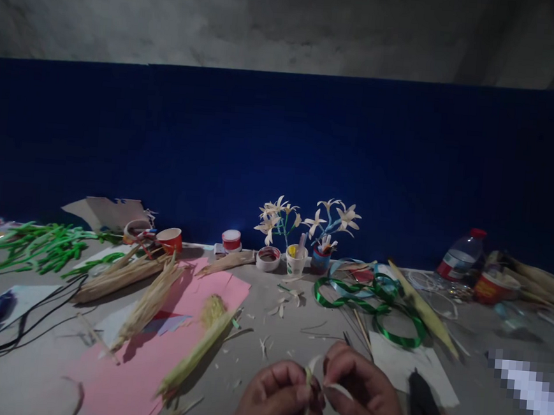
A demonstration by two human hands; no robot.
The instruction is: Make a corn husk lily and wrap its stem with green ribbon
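Observation:
Near the bottom middle, my left hand (279, 396) is closed, pinching a small corn husk flower (310, 374) with a pale, slightly greenish middle. My right hand (367, 397) is close beside it, thumb and forefinger pinched on a pale corn husk petal (342, 390). Whether this petal is joined to the flower cannot be made out. Beyond the hands, white husk scraps (263, 346) are scattered over the grey table (291, 324). To the right of my right hand lies a black-handled tool (426, 411), partly cut off by the frame.
Finished husk flowers (276, 217) stand in a white cup (296, 260) at the back. Green ribbon (399, 332) lies right of centre. Corn husks (195, 358) rest on pink paper (119, 380). Green pipe cleaners (57, 248), dark cables (22, 328) and a bottle (460, 257) are farther out.

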